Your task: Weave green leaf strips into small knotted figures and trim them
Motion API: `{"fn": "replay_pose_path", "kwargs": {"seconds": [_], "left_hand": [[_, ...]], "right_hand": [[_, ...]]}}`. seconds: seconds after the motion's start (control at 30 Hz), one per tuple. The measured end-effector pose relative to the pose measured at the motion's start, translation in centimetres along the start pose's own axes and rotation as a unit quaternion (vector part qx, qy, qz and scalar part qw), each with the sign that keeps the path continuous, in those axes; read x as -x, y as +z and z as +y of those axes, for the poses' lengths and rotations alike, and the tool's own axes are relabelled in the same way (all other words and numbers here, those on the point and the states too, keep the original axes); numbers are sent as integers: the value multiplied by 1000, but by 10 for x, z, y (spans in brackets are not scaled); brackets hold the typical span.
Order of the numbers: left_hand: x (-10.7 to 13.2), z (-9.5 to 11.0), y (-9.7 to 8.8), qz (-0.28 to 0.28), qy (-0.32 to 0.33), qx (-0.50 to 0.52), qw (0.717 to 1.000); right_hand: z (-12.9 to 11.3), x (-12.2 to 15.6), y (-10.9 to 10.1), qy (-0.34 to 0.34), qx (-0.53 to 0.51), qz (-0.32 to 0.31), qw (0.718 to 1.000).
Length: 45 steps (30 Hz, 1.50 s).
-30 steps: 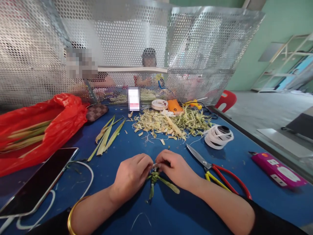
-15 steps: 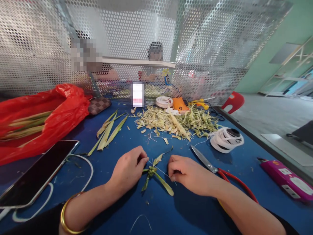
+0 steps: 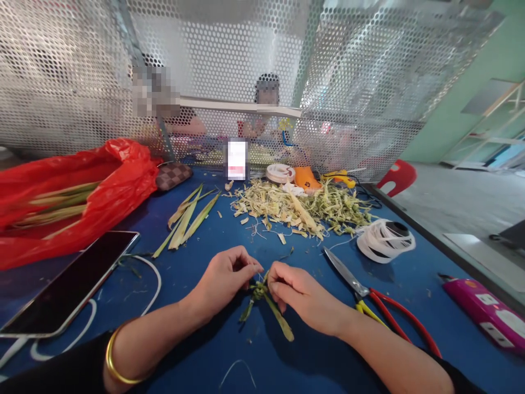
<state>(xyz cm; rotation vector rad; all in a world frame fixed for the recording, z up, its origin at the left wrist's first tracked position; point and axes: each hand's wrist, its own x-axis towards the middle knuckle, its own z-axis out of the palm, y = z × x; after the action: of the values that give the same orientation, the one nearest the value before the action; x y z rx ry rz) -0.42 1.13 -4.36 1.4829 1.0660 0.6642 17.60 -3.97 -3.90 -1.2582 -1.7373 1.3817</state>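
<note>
A small knotted bundle of green leaf strips [image 3: 258,293] lies on the blue table in front of me, one long strip [image 3: 280,320] pointing toward me. My left hand [image 3: 229,279] is closed in a pinch just above the bundle's left side, with a thin white thread [image 3: 258,273] at its fingertips. Close against the bundle's right side, my right hand [image 3: 299,293] is pinched too; its end of the thread is mostly hidden behind the fingers. Scissors [image 3: 346,273] with red and yellow handles rest beside my right forearm.
A heap of leaf scraps [image 3: 283,205] lies ahead, with a white thread spool [image 3: 385,241] to its right. Loose long leaves [image 3: 186,216], a red plastic bag [image 3: 131,180] and a tablet [image 3: 74,282] occupy the left. A purple device [image 3: 484,309] lies far right. Behind stands a perforated metal screen [image 3: 229,60].
My hands have come closer together over the bundle; the right one moved left to it. The thread stretched between them before is now mostly hidden. The view has shifted slightly.
</note>
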Motion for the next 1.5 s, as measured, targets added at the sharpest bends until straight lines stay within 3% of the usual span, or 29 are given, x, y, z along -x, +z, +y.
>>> {"fn": "replay_pose_path", "kwargs": {"seconds": [0.17, 0.43, 0.57, 0.67, 0.73, 0.83, 1.03, 1.13, 1.2, 1.3, 1.4, 1.5], "left_hand": [[2, 8, 2, -71, -38, 86, 993], [3, 3, 2, -96, 8, -62, 993], [2, 3, 0, -104, 21, -84, 991], [2, 5, 1, -50, 83, -90, 991], [3, 7, 2, 9, 141, -111, 984], [4, 10, 5, 49, 172, -122, 976], [12, 20, 4, 89, 84, -5, 992], [18, 27, 13, 60, 43, 54, 996], [22, 31, 21, 30, 6, 101, 994], [24, 35, 32, 63, -29, 209, 975], [24, 36, 34, 132, 2, 291, 948], [22, 37, 34, 122, 38, 239, 963]], "right_hand": [[2, 0, -2, -12, 36, -10, 999], [-5, 4, -4, -7, 108, -16, 994], [-3, 2, -3, -8, 87, 13, 996], [0, -2, 0, 1, 4, 45, 999], [2, -5, 4, -4, -45, 39, 998], [2, -7, 7, -19, -78, 27, 996], [-8, -4, 1, -46, -184, 145, 971], [-11, -1, -2, -75, -223, 173, 956], [-12, 1, -4, -92, -241, 188, 948], [-13, 2, -6, -118, -283, 216, 927], [-14, 1, -9, -146, -332, 235, 902], [-15, -1, -9, -158, -351, 240, 891]]}}
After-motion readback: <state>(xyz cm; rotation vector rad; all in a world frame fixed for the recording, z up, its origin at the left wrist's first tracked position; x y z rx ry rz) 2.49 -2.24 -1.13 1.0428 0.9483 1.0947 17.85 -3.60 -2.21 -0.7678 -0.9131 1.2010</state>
